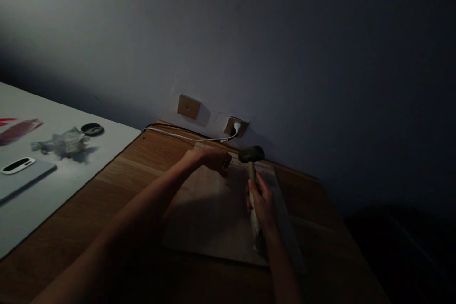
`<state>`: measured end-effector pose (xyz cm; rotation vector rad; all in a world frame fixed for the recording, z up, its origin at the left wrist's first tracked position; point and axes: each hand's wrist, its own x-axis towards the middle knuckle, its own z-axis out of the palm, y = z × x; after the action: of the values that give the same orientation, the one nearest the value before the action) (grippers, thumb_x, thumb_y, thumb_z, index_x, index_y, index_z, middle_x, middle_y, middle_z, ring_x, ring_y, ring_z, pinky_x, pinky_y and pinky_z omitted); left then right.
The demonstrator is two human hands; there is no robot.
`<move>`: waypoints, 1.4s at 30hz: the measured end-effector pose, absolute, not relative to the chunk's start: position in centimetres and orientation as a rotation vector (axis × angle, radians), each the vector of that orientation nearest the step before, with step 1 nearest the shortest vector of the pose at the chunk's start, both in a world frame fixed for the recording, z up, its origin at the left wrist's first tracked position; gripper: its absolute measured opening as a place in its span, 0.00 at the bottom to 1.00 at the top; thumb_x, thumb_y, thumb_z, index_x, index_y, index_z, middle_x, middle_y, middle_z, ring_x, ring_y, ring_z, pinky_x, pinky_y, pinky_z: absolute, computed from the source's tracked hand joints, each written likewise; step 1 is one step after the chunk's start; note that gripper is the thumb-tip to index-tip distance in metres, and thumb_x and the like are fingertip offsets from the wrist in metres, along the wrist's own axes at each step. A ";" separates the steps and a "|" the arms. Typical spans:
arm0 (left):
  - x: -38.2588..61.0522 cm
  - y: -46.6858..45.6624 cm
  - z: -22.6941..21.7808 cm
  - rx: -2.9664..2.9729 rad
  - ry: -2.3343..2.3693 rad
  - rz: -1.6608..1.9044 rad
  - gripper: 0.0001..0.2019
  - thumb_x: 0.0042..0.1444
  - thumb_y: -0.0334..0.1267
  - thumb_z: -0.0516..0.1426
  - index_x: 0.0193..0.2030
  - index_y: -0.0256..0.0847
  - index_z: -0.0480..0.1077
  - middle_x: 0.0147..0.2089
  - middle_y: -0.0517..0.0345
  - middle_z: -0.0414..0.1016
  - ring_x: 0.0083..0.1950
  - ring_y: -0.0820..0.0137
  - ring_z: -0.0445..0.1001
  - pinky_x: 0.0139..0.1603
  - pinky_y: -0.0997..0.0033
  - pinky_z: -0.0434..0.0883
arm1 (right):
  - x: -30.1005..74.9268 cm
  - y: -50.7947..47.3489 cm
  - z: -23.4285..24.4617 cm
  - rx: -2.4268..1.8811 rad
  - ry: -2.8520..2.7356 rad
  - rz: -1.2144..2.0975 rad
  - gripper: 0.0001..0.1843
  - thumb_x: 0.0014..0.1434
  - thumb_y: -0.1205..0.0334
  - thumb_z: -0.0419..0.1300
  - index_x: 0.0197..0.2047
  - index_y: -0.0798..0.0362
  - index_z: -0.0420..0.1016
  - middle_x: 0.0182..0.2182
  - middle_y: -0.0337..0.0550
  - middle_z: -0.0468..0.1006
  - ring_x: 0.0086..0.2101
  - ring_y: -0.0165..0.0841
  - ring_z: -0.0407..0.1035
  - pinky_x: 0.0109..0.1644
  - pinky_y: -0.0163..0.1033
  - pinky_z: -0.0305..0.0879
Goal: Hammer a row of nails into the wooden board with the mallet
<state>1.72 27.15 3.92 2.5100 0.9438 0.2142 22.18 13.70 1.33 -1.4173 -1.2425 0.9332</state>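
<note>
A pale wooden board [210, 218] lies flat on a brown wooden table [117, 185]. My right hand [261, 202] is wrapped round the handle of a mallet with a dark head [251, 154], held upright above the board's far edge. My left hand [213, 157] rests at that far edge just left of the mallet head, its fingers curled in a pinch; whatever it may hold is too small and dark to make out. The scene is dim.
A white tabletop [53, 185] at left carries a phone [17, 165], a crumpled plastic wrapper [66, 142], a round dark lid [91, 128] and a red packet [17, 130]. A white cable [185, 137] runs to a wall socket [235, 127]; another wall plate [188, 106] sits beside it.
</note>
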 end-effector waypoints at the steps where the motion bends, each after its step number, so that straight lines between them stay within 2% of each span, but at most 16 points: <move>1: 2.5 26.6 3.9 2.511 0.891 0.193 0.06 0.48 0.37 0.68 0.33 0.44 0.77 0.33 0.63 0.80 0.32 0.71 0.72 0.30 0.75 0.63 | 22.4 13.7 1.2 -1.418 -1.216 0.915 0.29 0.59 0.41 0.62 0.56 0.51 0.74 0.23 0.29 0.66 0.12 0.21 0.56 0.12 0.29 0.53; 3: 3.8 25.6 3.6 2.507 0.835 0.129 0.04 0.48 0.34 0.67 0.29 0.44 0.77 0.28 0.64 0.78 0.28 0.72 0.69 0.28 0.74 0.61 | 22.7 13.7 1.0 -1.416 -1.180 0.907 0.27 0.58 0.41 0.62 0.53 0.51 0.74 0.23 0.29 0.66 0.12 0.21 0.57 0.12 0.29 0.53; 7: 4.7 24.8 3.4 2.523 0.817 0.061 0.07 0.48 0.25 0.63 0.24 0.40 0.75 0.23 0.64 0.74 0.24 0.73 0.64 0.27 0.72 0.58 | 23.1 13.7 0.7 -1.404 -1.132 0.954 0.25 0.58 0.41 0.62 0.49 0.50 0.73 0.24 0.28 0.66 0.12 0.21 0.57 0.12 0.29 0.53; 11: 2.3 26.1 4.2 2.555 0.983 0.083 0.04 0.52 0.27 0.62 0.31 0.40 0.77 0.27 0.63 0.77 0.26 0.73 0.65 0.28 0.75 0.59 | 23.2 13.6 0.7 -1.391 -1.146 0.958 0.21 0.58 0.42 0.61 0.45 0.50 0.71 0.24 0.28 0.66 0.13 0.22 0.57 0.12 0.29 0.54; 14: -0.2 27.7 4.4 2.580 1.184 0.166 0.07 0.51 0.27 0.62 0.36 0.40 0.79 0.31 0.59 0.79 0.29 0.72 0.69 0.29 0.75 0.60 | 23.1 13.6 0.7 -1.388 -1.164 0.950 0.20 0.59 0.42 0.61 0.43 0.51 0.70 0.24 0.28 0.66 0.13 0.21 0.57 0.12 0.28 0.53; 19: -2.5 29.6 3.3 2.516 1.265 0.206 0.10 0.49 0.25 0.60 0.36 0.40 0.80 0.32 0.59 0.81 0.32 0.71 0.75 0.30 0.77 0.62 | 23.0 13.6 0.4 -1.384 -1.167 0.983 0.22 0.60 0.43 0.61 0.48 0.51 0.72 0.24 0.29 0.66 0.14 0.22 0.57 0.13 0.29 0.53; 26: -2.8 30.4 2.1 2.518 1.166 0.339 0.08 0.47 0.27 0.60 0.31 0.40 0.80 0.30 0.61 0.80 0.30 0.72 0.74 0.32 0.77 0.63 | 23.0 13.6 0.2 -1.389 -1.167 0.988 0.26 0.59 0.42 0.62 0.52 0.51 0.74 0.24 0.29 0.66 0.14 0.22 0.57 0.13 0.29 0.53; 33: -2.2 30.2 1.6 2.526 1.116 0.384 0.10 0.47 0.24 0.58 0.30 0.39 0.80 0.29 0.61 0.80 0.30 0.72 0.74 0.32 0.77 0.63 | 22.8 13.5 0.5 -1.420 -1.169 0.960 0.29 0.59 0.41 0.61 0.56 0.52 0.73 0.23 0.29 0.66 0.14 0.22 0.57 0.13 0.29 0.54; 38: -2.2 30.6 0.7 2.439 1.088 0.415 0.09 0.49 0.27 0.58 0.33 0.39 0.81 0.31 0.61 0.81 0.33 0.71 0.76 0.34 0.78 0.65 | 22.3 13.4 0.4 -1.411 -1.203 0.978 0.25 0.59 0.42 0.61 0.51 0.52 0.75 0.24 0.29 0.65 0.13 0.21 0.56 0.13 0.29 0.54; 42: -2.8 30.9 0.3 2.333 1.145 0.476 0.12 0.47 0.30 0.60 0.39 0.39 0.80 0.33 0.61 0.81 0.35 0.71 0.76 0.33 0.79 0.66 | 21.8 13.3 0.3 -1.410 -1.229 1.052 0.29 0.59 0.42 0.61 0.57 0.52 0.73 0.25 0.29 0.66 0.14 0.21 0.57 0.12 0.29 0.54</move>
<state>-2.81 30.90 0.34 2.3334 1.1452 0.4763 21.79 13.29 0.31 -1.4103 -1.2286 1.0523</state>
